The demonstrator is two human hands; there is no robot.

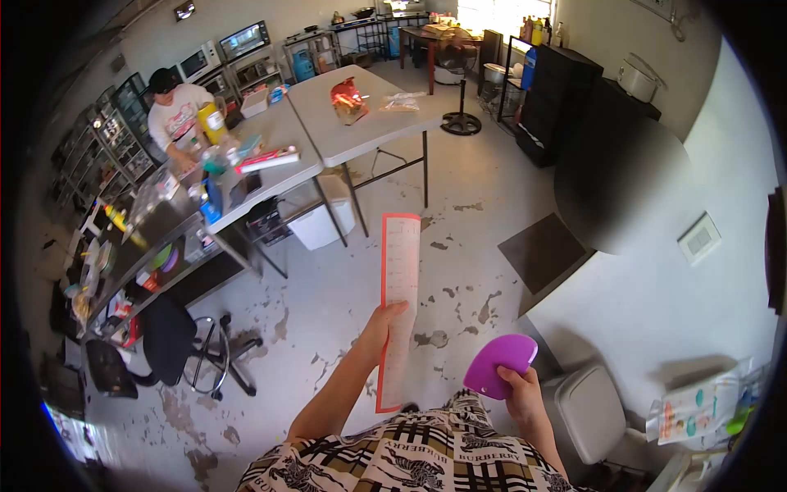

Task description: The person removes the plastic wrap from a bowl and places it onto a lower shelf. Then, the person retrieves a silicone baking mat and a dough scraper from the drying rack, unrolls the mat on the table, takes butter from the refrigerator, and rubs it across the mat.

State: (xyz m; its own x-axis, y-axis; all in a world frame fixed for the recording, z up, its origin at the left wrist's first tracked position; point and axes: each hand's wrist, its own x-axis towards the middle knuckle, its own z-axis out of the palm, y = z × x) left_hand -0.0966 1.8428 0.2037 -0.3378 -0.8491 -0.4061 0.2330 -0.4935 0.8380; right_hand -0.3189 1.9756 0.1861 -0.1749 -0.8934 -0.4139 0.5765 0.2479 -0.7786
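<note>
My left hand (pixel 382 324) grips a long pale sheet with a red-orange border (pixel 402 271) by its left edge. The sheet is upright in front of me, and faint printing runs down it. Lower and to the right, my right hand (pixel 525 398) is closed around a flat purple scraper with a curved edge (pixel 498 361). The thumb lies on its face, while the fingers behind it are mostly hidden. Sheet and scraper are apart from each other.
Grey folding tables (pixel 328 135) carry a red foil bag (pixel 349 102), a yellow container (pixel 211 123) and boxes. A person (pixel 174 119) stands behind them. An office chair (pixel 172 336) is at left, a pedestal fan (pixel 461 123) ahead, a grey lidded bin (pixel 589 414) at right.
</note>
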